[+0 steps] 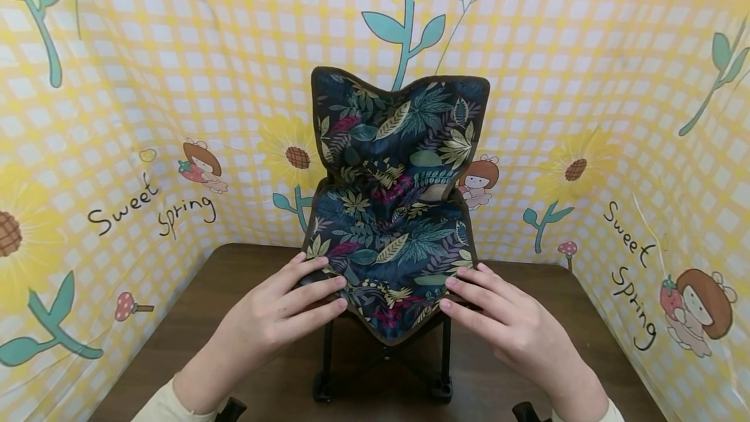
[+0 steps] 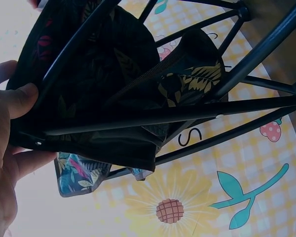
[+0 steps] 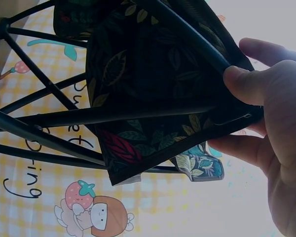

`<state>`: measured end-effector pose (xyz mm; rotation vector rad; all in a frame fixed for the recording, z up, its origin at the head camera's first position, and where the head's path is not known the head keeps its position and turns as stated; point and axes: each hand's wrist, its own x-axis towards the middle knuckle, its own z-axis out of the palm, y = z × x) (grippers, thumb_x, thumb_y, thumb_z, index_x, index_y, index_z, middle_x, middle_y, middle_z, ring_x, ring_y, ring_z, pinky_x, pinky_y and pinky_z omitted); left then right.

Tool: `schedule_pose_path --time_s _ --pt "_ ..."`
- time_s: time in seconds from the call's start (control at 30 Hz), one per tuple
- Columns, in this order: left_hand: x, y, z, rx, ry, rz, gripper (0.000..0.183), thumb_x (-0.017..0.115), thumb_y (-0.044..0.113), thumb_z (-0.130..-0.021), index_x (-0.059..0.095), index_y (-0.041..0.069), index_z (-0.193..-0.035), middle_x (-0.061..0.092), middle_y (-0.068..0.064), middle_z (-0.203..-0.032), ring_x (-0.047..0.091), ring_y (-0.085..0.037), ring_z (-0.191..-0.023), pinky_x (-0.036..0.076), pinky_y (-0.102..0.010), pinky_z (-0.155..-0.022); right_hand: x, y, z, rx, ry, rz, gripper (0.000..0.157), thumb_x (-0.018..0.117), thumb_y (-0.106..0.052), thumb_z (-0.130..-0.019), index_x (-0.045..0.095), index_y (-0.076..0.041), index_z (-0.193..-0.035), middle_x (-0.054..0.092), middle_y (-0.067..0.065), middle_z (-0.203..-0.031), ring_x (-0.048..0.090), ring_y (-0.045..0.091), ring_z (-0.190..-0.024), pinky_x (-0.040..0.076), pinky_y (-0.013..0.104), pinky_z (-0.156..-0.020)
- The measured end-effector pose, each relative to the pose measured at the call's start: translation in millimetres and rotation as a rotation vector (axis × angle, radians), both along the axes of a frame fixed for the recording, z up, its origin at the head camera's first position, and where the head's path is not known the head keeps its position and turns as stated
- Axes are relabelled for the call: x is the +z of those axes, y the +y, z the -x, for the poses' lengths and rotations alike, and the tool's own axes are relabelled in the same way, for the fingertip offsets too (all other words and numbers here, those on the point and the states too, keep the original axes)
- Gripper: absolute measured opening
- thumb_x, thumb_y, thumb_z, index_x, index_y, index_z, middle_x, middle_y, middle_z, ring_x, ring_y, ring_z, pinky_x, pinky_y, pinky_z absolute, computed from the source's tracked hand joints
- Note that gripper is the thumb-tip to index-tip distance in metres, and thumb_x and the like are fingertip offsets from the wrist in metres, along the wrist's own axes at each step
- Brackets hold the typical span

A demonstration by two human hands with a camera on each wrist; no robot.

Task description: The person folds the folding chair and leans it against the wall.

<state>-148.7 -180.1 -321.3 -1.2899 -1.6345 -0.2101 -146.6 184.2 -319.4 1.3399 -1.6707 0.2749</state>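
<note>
A small folding chair [image 1: 398,116] with dark leaf-print fabric stands upright and unfolded in the middle of the head view. My left hand [image 1: 263,314] grips the seat's front left corner, fingers spread over the fabric. From below, the left wrist view shows that thumb [image 2: 24,96] against the corner by a black tube. On the other front corner, my right hand [image 1: 518,318] holds the seat the same way. Its thumb [image 3: 239,79] presses a tube under the seat in the right wrist view. Black crossed legs [image 3: 49,86] run beneath the fabric.
The chair's feet [image 1: 441,388] rest on a dark brown wooden table [image 1: 246,363]. A yellow checked cloth [image 1: 246,83] with printed flowers and figures hangs behind and on both sides. Two black objects [image 1: 231,409] poke in at the bottom edge near the wrists.
</note>
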Motion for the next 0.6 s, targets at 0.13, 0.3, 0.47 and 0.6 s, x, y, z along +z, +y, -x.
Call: schedule_pose_path --time_s 0.13,0.3,0.47,0.6 --pt "0.9 0.7 -0.3 0.008 0.008 0.009 0.034 0.046 0.003 -0.108 0.078 0.013 -0.112 0.074 -0.01 -0.121 0.068 -0.038 -0.11 0.055 -0.054 -0.098 1.0 -0.8 -1.1 -0.008 0.0 -0.005 0.033 0.045 -0.003 -0.109 0.075 -0.007 -0.121 0.072 0.018 -0.121 0.068 0.038 -0.11 0.041 0.041 -0.117" --pt "2.5 1.2 -0.9 0.006 0.003 0.012 0.034 0.046 0.003 -0.108 0.078 0.014 -0.111 0.073 -0.01 -0.121 0.068 -0.038 -0.11 0.055 -0.054 -0.098 2.2 -1.9 -1.7 -0.013 -0.007 -0.011 0.033 0.044 -0.005 -0.109 0.075 -0.007 -0.121 0.072 0.018 -0.121 0.067 0.037 -0.112 0.038 0.04 -0.119" --pt "3.9 1.6 -1.0 0.008 0.002 0.017 0.034 0.046 0.003 -0.108 0.078 0.014 -0.111 0.073 -0.01 -0.121 0.068 -0.037 -0.11 0.055 -0.054 -0.099 3.8 -1.9 -3.2 -0.027 -0.013 -0.029 0.035 0.042 -0.005 -0.11 0.075 -0.008 -0.122 0.072 0.017 -0.123 0.066 0.036 -0.113 0.035 0.038 -0.121" --pt "4.0 2.0 -1.3 0.011 0.011 0.019 0.034 0.046 0.003 -0.108 0.078 0.013 -0.111 0.073 -0.01 -0.121 0.068 -0.037 -0.11 0.056 -0.054 -0.097 5.0 -2.1 -3.8 -0.034 -0.004 -0.043 0.035 0.042 -0.004 -0.11 0.075 -0.009 -0.122 0.072 0.017 -0.123 0.067 0.037 -0.113 0.036 0.039 -0.12"
